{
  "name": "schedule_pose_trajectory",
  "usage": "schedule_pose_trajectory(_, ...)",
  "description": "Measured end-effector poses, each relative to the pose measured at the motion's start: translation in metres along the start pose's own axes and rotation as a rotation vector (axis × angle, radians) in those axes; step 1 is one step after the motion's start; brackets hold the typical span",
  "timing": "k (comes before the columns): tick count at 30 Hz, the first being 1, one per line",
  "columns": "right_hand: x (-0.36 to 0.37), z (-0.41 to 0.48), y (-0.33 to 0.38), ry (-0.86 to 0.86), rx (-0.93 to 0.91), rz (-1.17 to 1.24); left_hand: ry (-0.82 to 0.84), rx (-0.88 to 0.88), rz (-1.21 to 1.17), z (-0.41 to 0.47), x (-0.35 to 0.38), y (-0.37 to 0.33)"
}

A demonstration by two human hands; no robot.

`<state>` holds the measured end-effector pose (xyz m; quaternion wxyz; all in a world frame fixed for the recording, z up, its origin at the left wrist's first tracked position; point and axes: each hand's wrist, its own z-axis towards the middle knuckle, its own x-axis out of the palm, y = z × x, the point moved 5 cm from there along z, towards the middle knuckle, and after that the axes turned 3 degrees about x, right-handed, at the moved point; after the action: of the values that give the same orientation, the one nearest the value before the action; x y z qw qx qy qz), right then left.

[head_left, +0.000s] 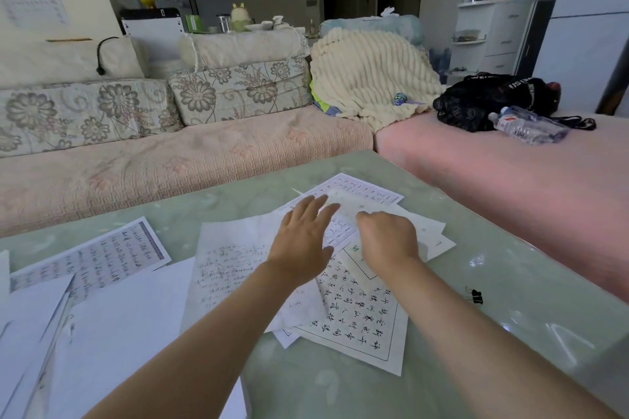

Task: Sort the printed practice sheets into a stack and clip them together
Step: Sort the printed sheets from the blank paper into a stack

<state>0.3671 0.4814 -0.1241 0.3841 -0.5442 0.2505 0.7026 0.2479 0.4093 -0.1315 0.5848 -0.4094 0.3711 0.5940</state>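
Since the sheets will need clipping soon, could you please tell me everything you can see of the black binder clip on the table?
The binder clip is small and black, apparently metal, with thin wire handles at its far-left end. It lies flat on the glossy green table, right of the scattered sheets and the right forearm. Only the table touches it, and it holds no paper.

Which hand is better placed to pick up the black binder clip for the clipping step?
Right hand: the binder clip lies on the table right of that forearm. The left hand rests flat on the sheets, farther off.
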Motion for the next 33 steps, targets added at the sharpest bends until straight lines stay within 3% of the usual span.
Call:
schedule_pose_trajectory(4,-0.023,-0.006,0.027,-0.082,-0.111,0.1,-0.14,-0.005,0.022,0.001,-0.013,0.008)
schedule_pose_trajectory(12,-0.021,-0.015,0.033,0.023,-0.171,0.235,-0.197,-0.448,-0.159,-0.056,-0.046,0.082)
schedule_pose_trajectory(16,-0.021,-0.022,0.059,-0.017,-0.231,0.278,-0.091,-0.319,-0.149,-0.082,-0.061,0.089)
schedule_pose_trajectory(20,-0.022,-0.029,0.11,0.048,-0.364,0.403,0.143,-0.156,-0.306,-0.106,-0.066,0.069)
schedule_pose_trajectory(24,-0.016,-0.04,0.144,0.193,-0.385,0.576,0.22,-0.162,-0.155,-0.132,-0.067,0.082)
schedule_pose_trajectory(26,-0.009,-0.044,0.154,0.245,-0.412,0.574,0.232,-0.264,-0.237,-0.145,-0.067,0.098)
schedule_pose_trajectory(28,-0.001,-0.052,0.161,0.355,-0.443,0.526,0.243,-0.444,-0.497,-0.156,-0.064,0.11)
schedule_pose_trajectory(30,0.007,-0.059,0.163,0.453,-0.457,0.475,0.173,-0.6,-0.604,-0.165,-0.064,0.121)
schedule_pose_trajectory(33,0.008,-0.062,0.162,0.4,-0.5,0.367,0.043,-0.839,-0.629,-0.173,-0.065,0.14)
